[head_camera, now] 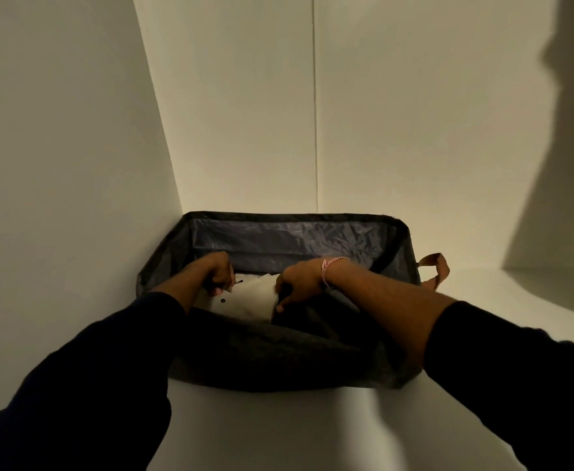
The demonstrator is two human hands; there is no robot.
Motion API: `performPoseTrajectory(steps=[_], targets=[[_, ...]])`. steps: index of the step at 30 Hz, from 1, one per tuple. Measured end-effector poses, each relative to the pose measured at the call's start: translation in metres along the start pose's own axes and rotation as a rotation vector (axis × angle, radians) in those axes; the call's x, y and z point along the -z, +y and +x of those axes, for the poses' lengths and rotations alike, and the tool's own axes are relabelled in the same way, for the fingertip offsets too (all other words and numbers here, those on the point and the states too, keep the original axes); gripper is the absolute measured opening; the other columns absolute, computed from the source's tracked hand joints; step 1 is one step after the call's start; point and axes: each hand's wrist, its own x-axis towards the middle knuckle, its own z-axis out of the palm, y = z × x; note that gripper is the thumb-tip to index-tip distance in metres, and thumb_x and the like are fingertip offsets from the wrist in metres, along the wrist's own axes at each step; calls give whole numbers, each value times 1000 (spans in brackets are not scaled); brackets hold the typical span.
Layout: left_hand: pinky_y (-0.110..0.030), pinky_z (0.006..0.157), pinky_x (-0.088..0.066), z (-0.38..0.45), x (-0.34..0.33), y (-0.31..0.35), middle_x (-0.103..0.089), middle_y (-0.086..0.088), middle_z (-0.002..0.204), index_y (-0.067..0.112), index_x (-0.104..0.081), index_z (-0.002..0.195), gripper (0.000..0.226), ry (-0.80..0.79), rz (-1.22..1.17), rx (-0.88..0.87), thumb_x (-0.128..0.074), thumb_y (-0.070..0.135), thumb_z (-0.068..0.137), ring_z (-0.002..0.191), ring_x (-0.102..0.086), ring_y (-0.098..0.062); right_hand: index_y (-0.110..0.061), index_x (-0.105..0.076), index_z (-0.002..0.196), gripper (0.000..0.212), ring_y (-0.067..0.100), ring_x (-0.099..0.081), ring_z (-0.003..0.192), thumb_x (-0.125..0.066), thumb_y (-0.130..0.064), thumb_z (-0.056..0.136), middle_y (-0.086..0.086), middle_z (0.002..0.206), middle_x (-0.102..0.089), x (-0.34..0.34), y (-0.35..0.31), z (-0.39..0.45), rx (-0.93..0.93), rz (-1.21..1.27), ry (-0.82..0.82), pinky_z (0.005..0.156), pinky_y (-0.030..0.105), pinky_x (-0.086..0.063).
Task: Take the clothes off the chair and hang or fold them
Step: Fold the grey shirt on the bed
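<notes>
Both hands are down inside the bin — the left hand [218, 271] curled round one edge of a pale folded garment with dark dots [244, 299], the right hand [297, 282] pinching the other edge. The garment lies low in the dark felt storage bin with shiny lining [292, 232], tucked in a white shelf corner [278, 430]. It looks like stowing a folded piece; next — likely letting go and withdrawing cleanly.

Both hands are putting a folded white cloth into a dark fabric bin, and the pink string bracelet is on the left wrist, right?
Not quite: the head view shows the pink string bracelet on the right wrist. Both hands do hold the folded white cloth inside the dark fabric bin.
</notes>
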Motion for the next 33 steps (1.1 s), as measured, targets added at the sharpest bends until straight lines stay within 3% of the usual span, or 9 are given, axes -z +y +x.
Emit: performPoseTrajectory(steps=[4, 11, 15, 19, 22, 24, 27, 30, 33], targets=[[-22, 46, -52, -1, 1, -3, -59, -12, 72, 6, -68, 90, 20, -107, -24, -29, -53, -5, 95, 54, -56, -17, -19, -45, 147, 65, 30, -51, 128, -62, -50, 94, 9, 147, -49, -1, -6, 12, -10, 2, -22, 110, 45, -41], [-23, 51, -55, -1, 7, -14, -60, -12, 75, 5, -67, 91, 7, -161, -264, -32, -67, -2, 90, 59, -56, -17, -18, -45, 147, 62, 29, -50, 129, -60, -48, 96, 9, 147, -49, 0, -7, 18, -11, 6, -52, 112, 46, -40], [-22, 50, -56, 1, 0, -16, -63, -13, 77, 5, -66, 84, 12, -84, -242, -19, -63, -1, 94, 64, -60, -18, -17, -46, 147, 62, 28, -52, 127, -60, -49, 95, 9, 145, -51, 3, -6, 15, -16, -17, -40, 110, 42, -41], [-23, 53, -52, -5, -3, -7, -65, -10, 70, -5, -73, 103, 22, 8, -10, 16, -75, 11, 88, 54, -60, -16, -15, -47, 145, 60, 26, -53, 124, -58, -49, 96, 9, 142, -53, 5, -8, 6, -9, -29, -49, 108, 40, -43], [-31, 76, -55, -22, 2, 6, -70, -14, 98, 0, -71, 106, 38, 206, 324, -37, -79, 29, 82, 88, -70, -28, -13, -53, 139, 56, 25, -57, 117, -57, -49, 97, 8, 135, -58, 7, -9, -10, 5, -21, -44, 100, 36, -45], [-35, 78, -59, -38, 12, 18, -70, -15, 96, -1, -69, 104, 40, 242, 198, -83, -79, 31, 82, 86, -70, -28, -12, -59, 134, 55, 25, -59, 113, -52, -54, 98, 9, 131, -61, 9, -10, -24, 9, 0, -33, 99, 38, -46], [-33, 72, -59, -72, 27, 39, -73, -10, 81, 3, -72, 100, 52, 1, -125, -163, -74, 52, 83, 71, -68, -20, -10, -61, 133, 67, 26, -56, 120, -39, -63, 99, 10, 136, -58, 14, -17, -54, -10, 110, -19, 104, 39, -40], [-35, 86, -56, -117, 37, 56, -75, -11, 101, 13, -73, 108, 76, -330, -185, -224, -74, 75, 63, 87, -70, -22, -18, -72, 120, 77, 25, -54, 124, -28, -76, 94, 8, 136, -58, 19, -24, -85, -26, 197, -62, 110, 38, -34], [-33, 89, -56, -150, 41, 61, -71, -16, 115, 10, -67, 116, 89, -562, -260, -332, -87, 67, 51, 99, -70, -25, -22, -79, 102, 89, 22, -58, 116, -24, -88, 82, 7, 128, -62, 21, -29, -118, -34, 279, -128, 110, 39, -37]])
